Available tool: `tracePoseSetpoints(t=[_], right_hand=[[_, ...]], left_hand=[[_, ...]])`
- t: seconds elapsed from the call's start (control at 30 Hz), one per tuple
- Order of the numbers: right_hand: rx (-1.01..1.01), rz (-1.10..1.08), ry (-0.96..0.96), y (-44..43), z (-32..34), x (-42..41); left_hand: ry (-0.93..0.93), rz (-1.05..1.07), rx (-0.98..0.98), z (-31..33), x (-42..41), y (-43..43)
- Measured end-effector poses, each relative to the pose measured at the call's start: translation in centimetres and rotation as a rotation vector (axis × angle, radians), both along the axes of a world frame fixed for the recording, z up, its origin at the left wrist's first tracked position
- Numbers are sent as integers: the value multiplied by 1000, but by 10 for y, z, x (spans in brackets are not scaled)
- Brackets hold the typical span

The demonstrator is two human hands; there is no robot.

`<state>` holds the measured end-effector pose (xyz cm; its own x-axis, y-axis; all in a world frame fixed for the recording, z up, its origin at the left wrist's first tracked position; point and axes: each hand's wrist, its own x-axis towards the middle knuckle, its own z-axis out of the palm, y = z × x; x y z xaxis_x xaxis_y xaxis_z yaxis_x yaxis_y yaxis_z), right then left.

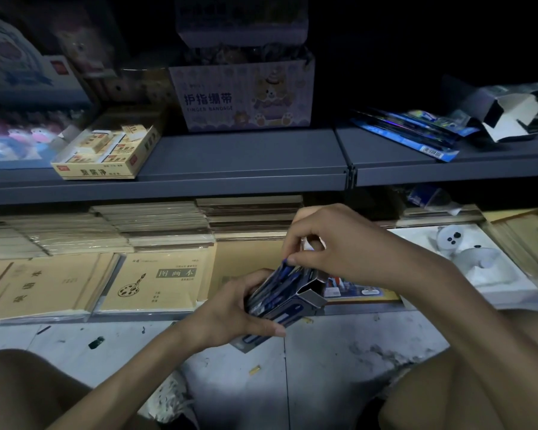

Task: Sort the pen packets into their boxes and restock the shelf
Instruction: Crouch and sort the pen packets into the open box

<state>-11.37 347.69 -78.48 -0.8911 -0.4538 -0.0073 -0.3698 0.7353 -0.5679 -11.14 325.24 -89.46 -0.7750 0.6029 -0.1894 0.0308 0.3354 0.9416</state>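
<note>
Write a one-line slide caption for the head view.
Left hand holds a blue pen box while the right hand pinches the pen packets inside.

Shelf packets (410, 133) blurred, possibly pens.

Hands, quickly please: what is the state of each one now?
Left hand: closed, gripping the blue cardboard pen box.
Right hand: closed, pinching the blue plastic pen packets in its open top.
</note>
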Motion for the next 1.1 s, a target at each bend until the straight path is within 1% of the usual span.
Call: tracePoseSetpoints(t=[0.17,0.27,0.37,0.43,0.53,0.6,0.7,0.73,0.8,0.93,1.03,1.1], right_hand=[[-35,-5,-40,-5,6,6],[-135,-14,-85,-5,6,4],[-302,-12,-169,1,10,2],[-400,-2,-159,6,15,1],[-611,-61,-94,10,22,1],[-762,-156,-12,15,25,3],[-992,-268,69,32,33,9],[-1031,-277,93,39,36,12],[-1036,-282,128,51,41,18],[-1038,-306,87,61,38,25],[-1080,-320,50,62,30,29],[-1078,-343,67,60,29,33]], left_hand=[[-76,-50,-2,7,-1,-2],[-100,-77,-19,9,-3,-3],[-124,-92,-22,9,-4,-5],[-144,-97,-47,10,-3,-6],[-137,-101,-86,11,-1,-7],[-142,-91,-86,14,-1,-7],[-152,-77,-14,17,-1,-8],[-150,-60,11,18,-2,-9],[-155,-37,57,20,-3,-10],[-181,-8,134,18,-4,-10],[-181,3,135,14,-6,-7],[-171,10,120,13,-8,-5]])
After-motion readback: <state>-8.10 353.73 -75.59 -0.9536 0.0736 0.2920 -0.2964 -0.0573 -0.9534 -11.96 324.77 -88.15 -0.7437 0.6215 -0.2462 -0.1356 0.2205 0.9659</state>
